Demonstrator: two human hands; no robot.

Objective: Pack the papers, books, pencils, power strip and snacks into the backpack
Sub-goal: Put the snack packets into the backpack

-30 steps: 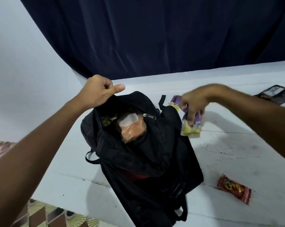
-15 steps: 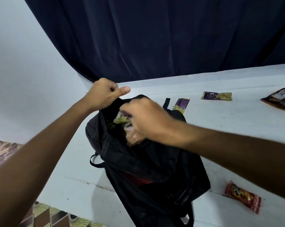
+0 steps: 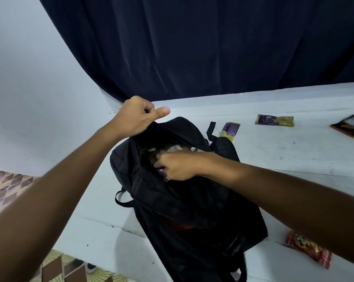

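A black backpack (image 3: 188, 200) lies open on the white surface (image 3: 283, 159). My left hand (image 3: 137, 117) grips the top edge of its opening and holds it up. My right hand (image 3: 178, 164) is inside the opening, fingers curled round a purple snack packet (image 3: 161, 173) that is mostly hidden. Other wrapped items show dimly inside the bag. On the surface lie a purple-and-yellow snack packet (image 3: 229, 130) just behind the bag, another one (image 3: 274, 120) farther right, a dark packet (image 3: 349, 126) at the right edge, and a red snack packet (image 3: 308, 251) at the lower right.
A dark blue curtain (image 3: 192, 47) hangs behind the surface. A white wall (image 3: 29, 78) rises at the left. Patterned floor tiles (image 3: 7, 186) show at the lower left, below the surface's edge.
My right hand carried a purple snack packet from beside the backpack into its opening and now sits deeper inside. My left hand has kept hold of the bag's top edge.
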